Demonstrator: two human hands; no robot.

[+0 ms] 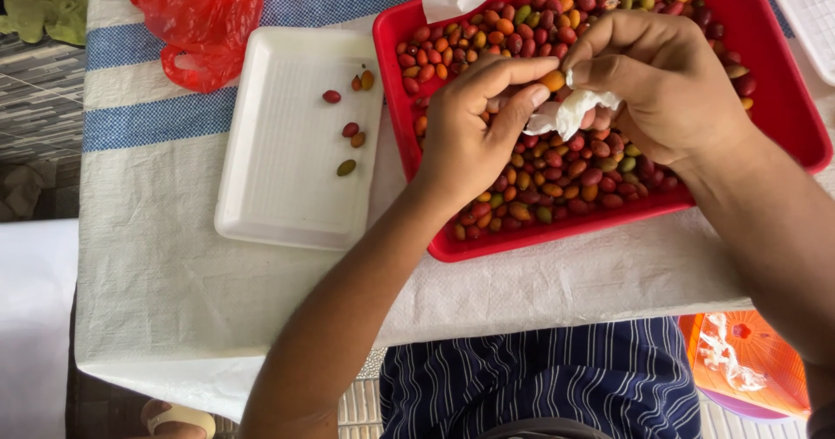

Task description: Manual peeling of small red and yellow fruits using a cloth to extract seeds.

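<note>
A white cloth with blue stripes [156, 117] covers the table — grey patterned floor tiles [39, 100] beside it.

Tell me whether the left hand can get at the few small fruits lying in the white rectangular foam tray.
Probably yes. The left hand is beside the white rectangular foam tray, whose few small fruits lie uncovered, but its fingers now pinch an orange fruit with the right hand.

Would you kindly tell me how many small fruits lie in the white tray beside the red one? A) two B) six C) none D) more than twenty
B: the white tray holds six small fruits scattered toward its right side, three near the top and three lower down.
</note>
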